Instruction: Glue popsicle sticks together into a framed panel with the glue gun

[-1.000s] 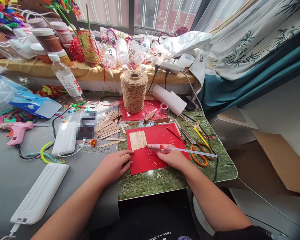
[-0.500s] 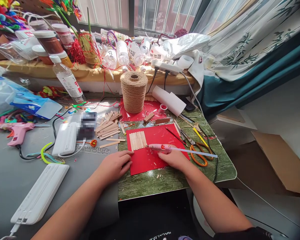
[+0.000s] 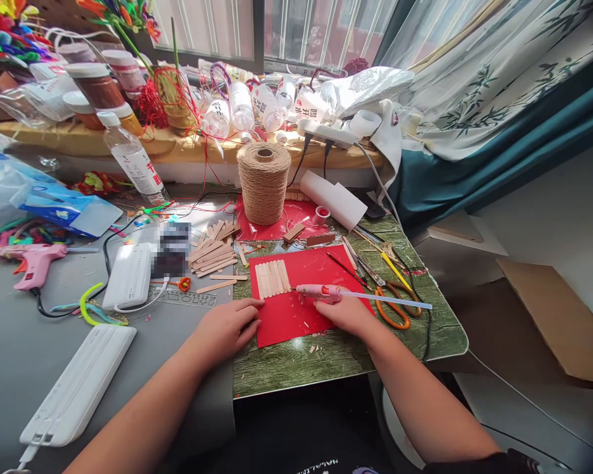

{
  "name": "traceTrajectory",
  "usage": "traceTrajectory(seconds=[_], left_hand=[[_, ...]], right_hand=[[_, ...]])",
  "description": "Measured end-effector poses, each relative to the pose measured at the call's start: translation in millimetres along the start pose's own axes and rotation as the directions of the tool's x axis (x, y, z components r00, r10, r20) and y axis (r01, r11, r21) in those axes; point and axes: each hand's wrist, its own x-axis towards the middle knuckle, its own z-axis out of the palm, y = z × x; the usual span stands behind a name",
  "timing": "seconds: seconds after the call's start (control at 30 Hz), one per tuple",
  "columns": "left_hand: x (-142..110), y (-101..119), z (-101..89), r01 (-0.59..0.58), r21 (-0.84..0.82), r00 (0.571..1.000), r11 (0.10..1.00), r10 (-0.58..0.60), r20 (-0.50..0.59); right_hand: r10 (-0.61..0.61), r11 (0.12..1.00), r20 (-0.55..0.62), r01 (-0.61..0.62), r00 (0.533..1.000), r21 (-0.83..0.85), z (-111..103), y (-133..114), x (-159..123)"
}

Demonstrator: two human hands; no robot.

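A row of flat craft sticks (image 3: 273, 279) lies side by side on the upper left of a red sheet (image 3: 286, 322). My right hand (image 3: 343, 313) is closed round a pink hot glue gun (image 3: 321, 291), its nozzle at the right edge of the row. A long glue stick (image 3: 390, 299) juts from the gun's back end. At the sheet's left edge rests my left hand (image 3: 234, 329), holding nothing, with its fingertips on the border and the fingers loosely apart. Left of the sheet lies a pile of loose craft sticks (image 3: 215, 250).
Behind the sheet stands a twine spool (image 3: 264, 187). Orange-handled scissors (image 3: 393, 306) and a red pencil (image 3: 346, 268) lie to the right. Leftward are a second glue gun (image 3: 37, 263), white power banks (image 3: 79, 385) and a plastic bottle (image 3: 138, 164). A power strip (image 3: 326, 131) sits on the sill.
The glue gun's nozzle has shifted very slightly to the right along with my right hand. My left hand stays in place at the sheet's edge.
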Motion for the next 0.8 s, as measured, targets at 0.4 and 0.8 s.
traceTrajectory(seconds=[0.4, 0.8], left_hand=[[-2, 1, -5.0, -0.023, -0.027, 1.000, 0.999, 0.022, -0.019], [0, 1, -4.6, 0.178, -0.195, 0.976, 0.964, -0.198, -0.088]], right_hand=[[0.010, 0.994, 0.064, -0.017, 0.998, 0.110, -1, -7, -2], [0.231, 0.942, 0.045, -0.235, 0.972, 0.240, 6, 6, 2]])
